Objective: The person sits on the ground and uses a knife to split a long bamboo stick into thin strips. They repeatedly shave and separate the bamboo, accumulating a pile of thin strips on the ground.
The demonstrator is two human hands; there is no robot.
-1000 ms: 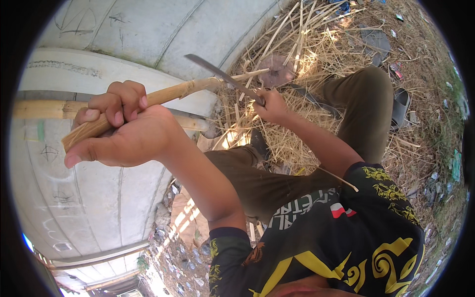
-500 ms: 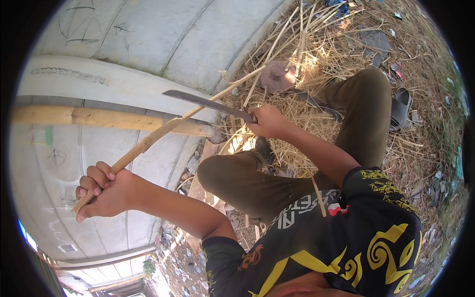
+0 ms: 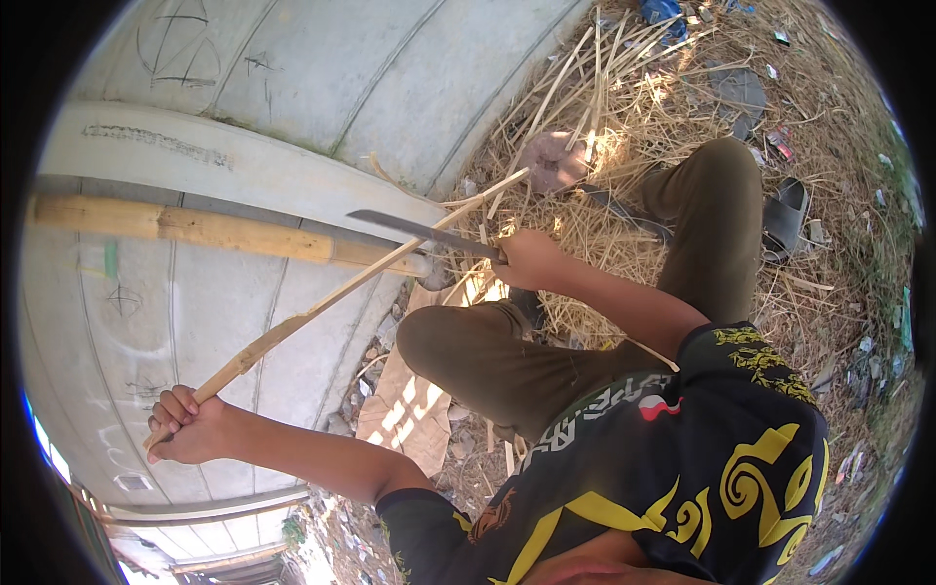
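Pale wood shows along the stick (image 3: pixel 261 348), slanting from the left hand (image 3: pixel 190 426), fingers wrapped round its end, to just beside the round block (image 3: pixel 556 162). The knife (image 3: pixel 387 223), clenched in the right hand (image 3: pixel 529 260), crosses it; whether they touch I can't tell. Cutting too deep could snap the thin far end; a slip could nick the left knee (image 3: pixel 429 336). The blue plastic (image 3: pixel 663 18) may be a bag, contents hidden from here.
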